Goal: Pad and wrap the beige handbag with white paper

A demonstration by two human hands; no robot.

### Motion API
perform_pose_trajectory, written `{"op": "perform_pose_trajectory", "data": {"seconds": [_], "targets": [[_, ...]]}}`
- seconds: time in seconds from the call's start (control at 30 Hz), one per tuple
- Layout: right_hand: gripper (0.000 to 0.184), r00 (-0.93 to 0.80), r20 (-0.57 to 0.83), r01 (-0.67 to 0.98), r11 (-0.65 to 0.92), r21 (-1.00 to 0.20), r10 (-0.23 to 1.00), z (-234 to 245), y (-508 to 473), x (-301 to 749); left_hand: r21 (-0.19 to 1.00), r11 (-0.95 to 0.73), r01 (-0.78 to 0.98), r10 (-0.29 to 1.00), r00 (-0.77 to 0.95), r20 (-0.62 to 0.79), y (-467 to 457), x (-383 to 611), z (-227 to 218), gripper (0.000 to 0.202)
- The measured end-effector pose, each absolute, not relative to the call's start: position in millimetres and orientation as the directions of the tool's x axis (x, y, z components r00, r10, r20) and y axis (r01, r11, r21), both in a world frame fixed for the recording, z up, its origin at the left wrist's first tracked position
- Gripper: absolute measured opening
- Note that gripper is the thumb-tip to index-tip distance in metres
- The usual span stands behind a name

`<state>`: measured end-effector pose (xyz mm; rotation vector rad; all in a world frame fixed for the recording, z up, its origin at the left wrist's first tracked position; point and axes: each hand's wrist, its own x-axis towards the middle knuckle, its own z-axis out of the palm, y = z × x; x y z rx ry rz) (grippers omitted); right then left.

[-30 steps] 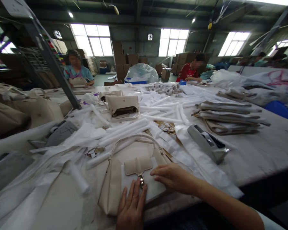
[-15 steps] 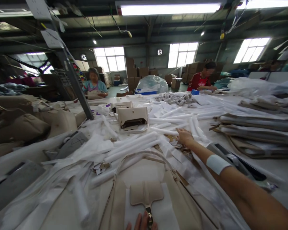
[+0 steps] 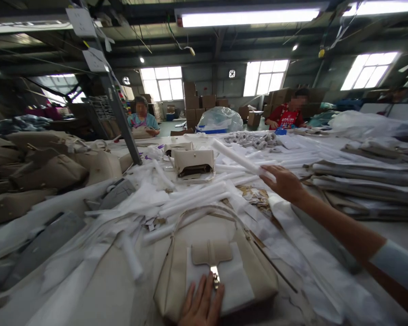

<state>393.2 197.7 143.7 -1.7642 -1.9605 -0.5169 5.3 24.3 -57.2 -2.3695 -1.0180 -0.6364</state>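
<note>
bag point(image 3: 204, 256) on the counter point(image 3: 394, 231) before the wearer; the left hand point(image 3: 204, 303), its grip spread flat by the clasp point(image 3: 215, 274), probably steadies it. the right hand point(image 3: 285, 181) pinches a white roll point(image 3: 238, 156) at one end, leaving the rest free. notices point(image 3: 81, 21) and red apron point(image 3: 287, 118) bear print too small to read.

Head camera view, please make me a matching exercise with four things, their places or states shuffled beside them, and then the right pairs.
1. Left hand
2. Right hand
3. Metal clasp
4. Post

A. just below the beige flap
B. grips a long white roll
C. dark grey
D. rests on the handbag

Pairs: 1-D, 2-B, 3-A, 4-C
</note>
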Motion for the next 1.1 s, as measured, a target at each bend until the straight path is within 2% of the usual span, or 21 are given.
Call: {"op": "perform_pose_trajectory", "data": {"seconds": [0.07, 0.17, 0.2, 0.27, 0.37, 0.43, 0.57, 0.67, 0.73, 0.83, 0.9, 1.1], "targets": [[0.041, -0.240, 0.547, 0.936, 0.341, -0.090, 0.802, 149, 148, 371, -0.163, -0.671, 0.723, 0.591, 0.655, 0.471, 20, 3, -28, 0.057], [0.034, -0.493, 0.334, 0.785, 0.577, -0.226, 0.803, 151, 67, 338, -0.047, -0.725, 0.687, 0.653, 0.708, 0.269, 25, 3, 13, 0.053], [0.032, -0.554, 0.246, 0.744, 0.606, -0.281, 0.795, 150, 41, 329, -0.022, -0.736, 0.676, 0.662, 0.727, 0.184, 29, 3, 24, 0.049], [0.029, -0.627, 0.105, 0.696, 0.616, -0.370, 0.772, 144, -2, 313, 0.012, -0.767, 0.641, 0.637, 0.760, 0.127, 35, 2, 41, 0.042], [0.029, -0.661, 0.015, 0.688, 0.615, -0.385, 0.750, 119, -44, 296, 0.052, -0.808, 0.587, 0.590, 0.804, 0.076, 42, -3, 57, 0.044], [0.028, -0.632, 0.069, 0.721, 0.619, -0.313, 0.772, 95, -57, 285, 0.079, -0.821, 0.566, 0.569, 0.821, 0.039, 45, -6, 64, 0.047], [0.028, -0.500, 0.345, 0.805, 0.573, -0.151, 0.794, 42, -60, 255, 0.165, -0.818, 0.550, 0.553, 0.832, -0.032, 50, -5, 76, 0.046], [0.027, -0.377, 0.554, 0.855, 0.509, -0.101, 0.743, 14, -55, 232, 0.231, -0.801, 0.552, 0.547, 0.832, -0.094, 51, -3, 84, 0.059], [0.026, -0.297, 0.638, 0.887, 0.452, -0.091, 0.711, 3, -53, 222, 0.245, -0.791, 0.561, 0.550, 0.827, -0.120, 50, -3, 86, 0.069], [0.026, -0.231, 0.687, 0.913, 0.398, -0.093, 0.689, -5, -50, 217, 0.216, -0.793, 0.570, 0.554, 0.822, -0.135, 47, -5, 82, 0.076], [0.025, -0.220, 0.703, 0.917, 0.390, -0.088, 0.676, -7, -48, 218, 0.179, -0.801, 0.571, 0.562, 0.821, -0.100, 45, -6, 74, 0.071], [0.029, -0.281, 0.727, 0.887, 0.459, -0.053, 0.627, -5, -45, 225, -0.019, -0.810, 0.586, 0.577, 0.802, 0.156, 36, -8, 39, 0.050]]}}
